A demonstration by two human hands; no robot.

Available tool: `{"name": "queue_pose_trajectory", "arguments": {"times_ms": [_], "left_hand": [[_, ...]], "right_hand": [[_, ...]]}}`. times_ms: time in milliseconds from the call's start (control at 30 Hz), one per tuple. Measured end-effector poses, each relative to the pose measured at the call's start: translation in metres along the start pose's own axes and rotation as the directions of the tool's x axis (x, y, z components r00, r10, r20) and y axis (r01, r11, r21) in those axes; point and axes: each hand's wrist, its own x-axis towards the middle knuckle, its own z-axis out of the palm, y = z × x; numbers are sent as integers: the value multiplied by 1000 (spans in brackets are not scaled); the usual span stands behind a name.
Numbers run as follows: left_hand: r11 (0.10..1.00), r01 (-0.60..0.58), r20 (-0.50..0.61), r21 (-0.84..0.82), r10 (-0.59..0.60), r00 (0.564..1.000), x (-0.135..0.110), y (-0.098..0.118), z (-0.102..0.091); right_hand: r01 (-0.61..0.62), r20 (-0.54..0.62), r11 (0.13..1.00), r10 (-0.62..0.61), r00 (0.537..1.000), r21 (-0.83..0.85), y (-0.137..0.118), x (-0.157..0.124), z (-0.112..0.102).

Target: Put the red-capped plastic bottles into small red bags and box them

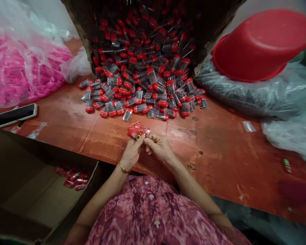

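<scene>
Near the table's front edge, my left hand (131, 152) grips a small red printed packet (137, 130) between thumb and fingers. My right hand (158, 147) pinches at the packet's right corner, its fingers touching or nearly touching my left fingertips. Part of the packet is covered by my fingers, and its contents cannot be made out. Just beyond it lies a heap of small clear containers with red caps (142, 88), holding dark contents. They spill out of a dark, tipped box (84, 23) at the back.
An open cardboard box (40, 190) at lower left holds several red packets (75, 178). A phone (16, 115) lies at left beside a bag of pink pieces (25, 68). A red bucket (255, 44) rests upside down on a plastic bag (244, 95) at right.
</scene>
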Motion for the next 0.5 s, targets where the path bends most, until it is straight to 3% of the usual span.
{"name": "queue_pose_trajectory", "arguments": {"times_ms": [100, 167, 267, 367, 433, 500], "left_hand": [[999, -9, -130, -38, 4, 992, 5, 7, -10], [997, -49, -276, -66, 29, 961, 9, 18, -26], [974, -197, -518, -114, 111, 848, 15, 39, -60], [906, -405, -669, -119, 228, 707, 17, 54, -84], [893, -438, -659, -104, 267, 703, 16, 54, -84], [928, -370, -601, -44, 271, 752, 16, 46, -71]], "right_hand": [[86, -46, 977, -97, 994, -197, 2, 14, 3], [142, -108, 883, -211, 971, -448, 1, 27, -6], [43, -215, 580, -369, 904, -814, -3, 48, -34], [-96, -214, 298, -390, 895, -950, -2, 62, -61], [-97, -162, 191, -366, 916, -977, 5, 63, -71], [-63, -106, 130, -355, 929, -990, 13, 58, -76]]}}
